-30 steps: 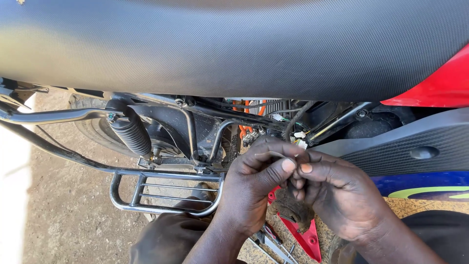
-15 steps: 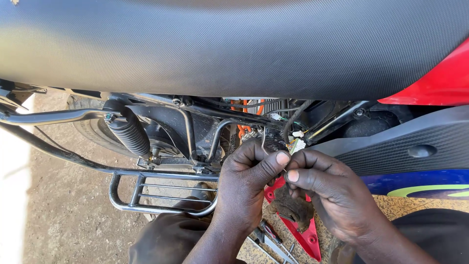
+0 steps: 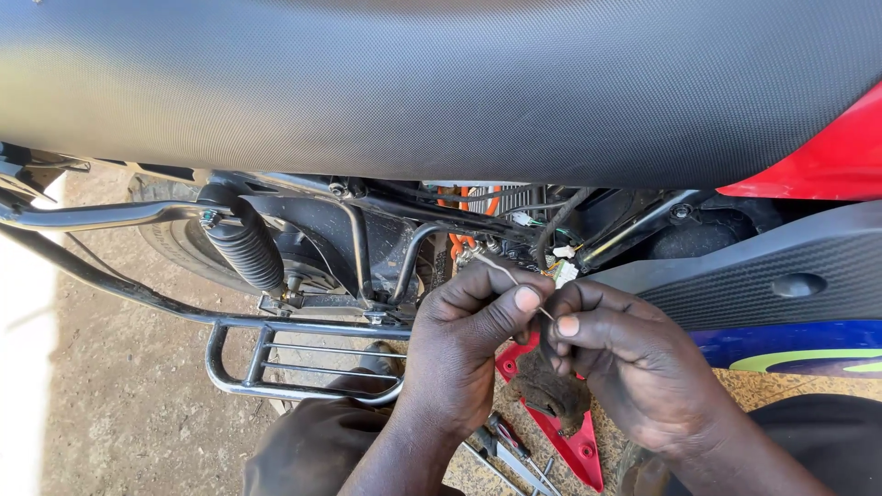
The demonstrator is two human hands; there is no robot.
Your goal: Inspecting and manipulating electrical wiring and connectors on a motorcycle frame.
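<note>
Head view, looking down past the motorcycle seat (image 3: 441, 83), big black textured thing filling the whole top of the frame.

Centre, just below the seat: left hand (image 3: 464, 344) and right hand (image 3: 625, 363) pressed close together, both pinching a thin pale wire (image 3: 514, 280). Left thumb and forefinger closed narrow on it, right fingertips (image 3: 568, 325) clamped on the lower end. Wire running up and left from the pinch toward the open side of the bike, well inside the frame tubes.

Right above the hands: small white connector (image 3: 565, 272) with coloured leads, touching or nearly touching the right knuckles, hard to tell which. Orange cables (image 3: 464, 220) further up behind a black bracket. Thick black hose curving down in front of that bundle, partly blocking the view of it.

Left of centre: black rear shock absorber (image 3: 243, 243) tilted, with the tyre behind. Lower left: chromed footrest rack (image 3: 276, 354) under the frame rail, with bare dirt ground (image 3: 119, 404) beneath.

Right side: red body panel (image 3: 818, 156) at the upper right edge, black textured side cover (image 3: 763, 276) under it, a blue strip with yellow-green stripe below that.

Bottom centre: red plastic piece (image 3: 574, 441) lying under the hands, mostly covered by the right palm, plus pliers (image 3: 505, 445) on the ground just beside the left wrist.
</note>
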